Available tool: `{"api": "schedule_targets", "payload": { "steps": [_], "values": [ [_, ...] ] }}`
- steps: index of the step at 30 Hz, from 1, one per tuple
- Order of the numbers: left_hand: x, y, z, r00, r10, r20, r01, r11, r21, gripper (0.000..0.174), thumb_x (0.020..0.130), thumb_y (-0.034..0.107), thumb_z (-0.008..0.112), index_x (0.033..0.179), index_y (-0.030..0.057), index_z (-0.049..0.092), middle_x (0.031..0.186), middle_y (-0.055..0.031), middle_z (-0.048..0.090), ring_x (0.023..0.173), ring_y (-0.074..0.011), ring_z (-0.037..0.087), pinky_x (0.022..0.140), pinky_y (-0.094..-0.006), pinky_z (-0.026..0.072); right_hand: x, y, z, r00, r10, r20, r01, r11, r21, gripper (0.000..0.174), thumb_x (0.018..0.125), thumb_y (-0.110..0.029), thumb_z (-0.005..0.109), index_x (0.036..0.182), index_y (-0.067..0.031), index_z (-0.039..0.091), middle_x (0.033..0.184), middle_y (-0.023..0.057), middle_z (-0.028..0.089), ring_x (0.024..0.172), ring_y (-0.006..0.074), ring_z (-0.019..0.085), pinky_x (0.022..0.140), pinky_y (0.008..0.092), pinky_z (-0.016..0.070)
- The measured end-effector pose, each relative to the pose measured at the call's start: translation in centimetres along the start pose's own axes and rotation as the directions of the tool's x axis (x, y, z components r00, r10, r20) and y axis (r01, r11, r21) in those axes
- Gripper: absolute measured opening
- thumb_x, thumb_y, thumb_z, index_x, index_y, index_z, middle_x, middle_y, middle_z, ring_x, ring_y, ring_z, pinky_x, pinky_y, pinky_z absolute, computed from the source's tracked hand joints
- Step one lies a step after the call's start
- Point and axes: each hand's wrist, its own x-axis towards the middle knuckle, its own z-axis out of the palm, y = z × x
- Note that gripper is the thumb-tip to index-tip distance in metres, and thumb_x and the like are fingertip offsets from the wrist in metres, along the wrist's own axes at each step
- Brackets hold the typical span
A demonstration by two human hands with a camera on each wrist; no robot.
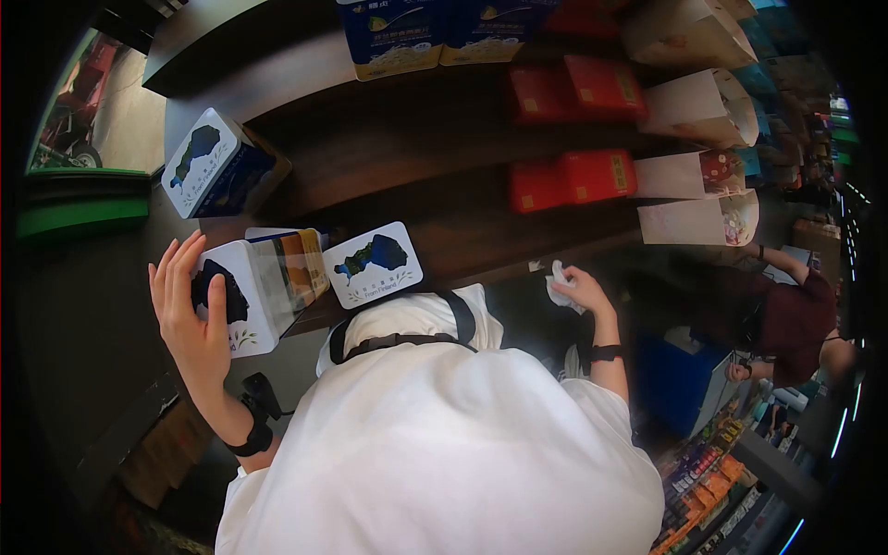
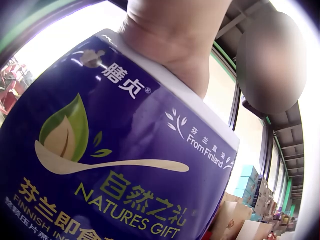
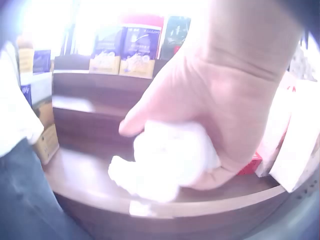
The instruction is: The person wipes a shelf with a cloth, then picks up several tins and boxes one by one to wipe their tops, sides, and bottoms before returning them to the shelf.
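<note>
My left hand lies over a white-lidded gift tin, fingers straight along the lid's far-left edge and thumb on the lid. In the left wrist view the heel of that hand rests on the top edge of the tin, whose blue front reads "Natures Gift". Beside it stands a matching tin with a dark map on its white lid, and another tin is further back. My right hand, held low at the right, grips a crumpled white cloth; its fingers are partly hidden behind the cloth.
Dark wooden stepped shelves rise in front of me. On them are red boxes, white paper bags and blue-and-gold packages. A person in a dark red shirt is at the far right, near a blue bin.
</note>
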Motion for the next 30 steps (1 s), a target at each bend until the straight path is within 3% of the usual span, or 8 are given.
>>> {"api": "schedule_targets", "payload": {
  "steps": [4, 5, 7, 10, 17, 23, 25, 30],
  "values": [
    [0.2, 0.3, -0.5, 1.000, 0.004, -0.006, -0.004, 1.000, -0.023, 0.031, 0.085, 0.021, 0.056, 0.113, 0.0083, 0.059, 0.119, -0.0064, 0.060, 0.120, -0.0289, 0.048, 0.109, -0.0471, 0.0233, -1.1, 3.0, 3.4, 0.994, 0.083, 0.068, -0.107, 0.722, 0.684, 0.017, 0.089, -0.018, 0.056, 0.093, -0.0026, 0.062, 0.081, 0.0030, 0.062, 0.076, 0.0109, 0.058, 0.068, 0.0251, 0.0456],
    [0.3, 0.4, -0.7, 1.000, -0.005, -0.013, 0.004, 0.999, -0.034, 0.031, 0.084, 0.021, 0.057, 0.112, 0.0081, 0.059, 0.118, -0.0060, 0.060, 0.119, -0.0291, 0.048, 0.109, -0.0472, 0.0240, 0.0, 5.6, 3.8, 1.000, 0.014, 0.005, -0.015, 0.984, 0.175, 0.018, 0.089, -0.018, 0.056, 0.092, -0.0019, 0.065, 0.085, 0.0041, 0.065, 0.077, 0.0119, 0.060, 0.068, 0.0261, 0.0468],
    [0.2, 0.1, -0.7, 1.000, -0.012, -0.017, 0.012, 0.999, -0.031, 0.032, 0.082, 0.021, 0.060, 0.112, 0.0083, 0.060, 0.118, -0.0054, 0.060, 0.118, -0.0292, 0.048, 0.109, -0.0473, 0.0241, -0.1, 4.7, 4.6, 0.965, 0.248, 0.084, -0.243, 0.968, -0.058, 0.020, 0.089, -0.019, 0.057, 0.091, -0.0013, 0.066, 0.083, 0.0017, 0.064, 0.076, 0.0099, 0.057, 0.067, 0.0252, 0.0449],
    [-0.1, -0.1, -0.5, 0.999, -0.040, -0.032, 0.039, 0.999, -0.034, 0.032, 0.083, 0.022, 0.058, 0.113, 0.0093, 0.061, 0.124, -0.0063, 0.058, 0.123, -0.0279, 0.046, 0.110, -0.0483, 0.0227, 1.0, 0.6, 5.5, 0.986, 0.122, 0.113, -0.162, 0.853, 0.496, 0.027, 0.090, -0.024, 0.057, 0.083, 0.0000, 0.068, 0.072, -0.0003, 0.062, 0.065, 0.0078, 0.053, 0.061, 0.0235, 0.0416],
    [-2.1, -3.2, -1.9, 0.972, -0.107, -0.209, -0.065, 0.734, -0.676, 0.032, 0.078, 0.010, 0.057, 0.109, 0.0079, 0.062, 0.125, -0.0140, 0.056, 0.124, -0.0325, 0.046, 0.106, -0.0452, 0.0307, 4.5, -17.8, 1.9, 0.888, -0.444, 0.119, 0.422, 0.891, 0.170, 0.022, 0.083, -0.022, 0.066, 0.087, -0.0007, 0.059, 0.075, -0.0020, 0.056, 0.071, 0.0054, 0.048, 0.065, 0.0222, 0.0402],
    [-2.3, -9.1, -1.8, 0.931, -0.271, -0.244, 0.025, 0.715, -0.699, 0.032, 0.083, 0.016, 0.057, 0.112, 0.0031, 0.058, 0.123, -0.0153, 0.056, 0.124, -0.0296, 0.046, 0.105, -0.0402, 0.0310, 9.0, -33.9, 4.3, 0.643, -0.761, -0.088, 0.756, 0.611, 0.237, 0.016, 0.088, -0.016, 0.059, 0.092, -0.0005, 0.056, 0.080, -0.0015, 0.057, 0.076, 0.0052, 0.049, 0.069, 0.0214, 0.0403],
    [-1.9, -12.6, 0.4, 0.882, -0.469, -0.052, 0.186, 0.448, -0.874, 0.039, 0.086, 0.020, 0.057, 0.120, 0.0022, 0.052, 0.127, -0.0151, 0.052, 0.126, -0.0278, 0.043, 0.108, -0.0398, 0.0281, 10.1, -37.8, 5.9, 0.585, -0.807, -0.083, 0.805, 0.564, 0.182, 0.016, 0.088, -0.017, 0.057, 0.093, -0.0018, 0.055, 0.080, 0.0010, 0.057, 0.075, 0.0063, 0.049, 0.069, 0.0225, 0.0412],
    [-1.4, -14.5, 4.0, 0.915, -0.378, 0.140, 0.314, 0.450, -0.836, 0.049, 0.089, 0.028, 0.056, 0.128, 0.0026, 0.044, 0.134, -0.0143, 0.046, 0.128, -0.0266, 0.040, 0.109, -0.0415, 0.0273, 7.9, -43.3, 9.1, 0.550, -0.832, 0.076, 0.834, 0.552, 0.004, 0.024, 0.089, -0.025, 0.057, 0.098, -0.0035, 0.055, 0.086, 0.0103, 0.062, 0.077, 0.0195, 0.060, 0.073, 0.0288, 0.0455]
  ]
}}
